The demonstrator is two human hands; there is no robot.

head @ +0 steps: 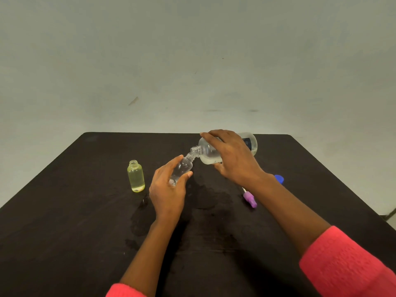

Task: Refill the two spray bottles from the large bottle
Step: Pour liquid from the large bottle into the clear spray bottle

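On the black table, at the left, a small yellow-tinted bottle stands upright with its neck open and no cap on it. It contains pale liquid nearly up to the shoulder. It stands apart from both hands, just beside the left hand on its outer side.

Next comes the left hand. It is wrapped around the lower part of a small clear bottle, with the thumb on the near side and the fingers on the far side. This bottle is tilted, so its open neck points up and to the right. Only a little liquid shows at its bottom.

The mouth of the small clear bottle meets the mouth of the large bottle, which is tipped almost on its side (the neck points down and left). Clear liquid lies along its lower wall. The right hand grips the large bottle from above, fingers spread over its body and thumb underneath.

Dark wet patches show on the table below the hands.

To the right of the right forearm, a purple spray head lies on the table, and a blue cap lies just behind the wrist, partly hidden.
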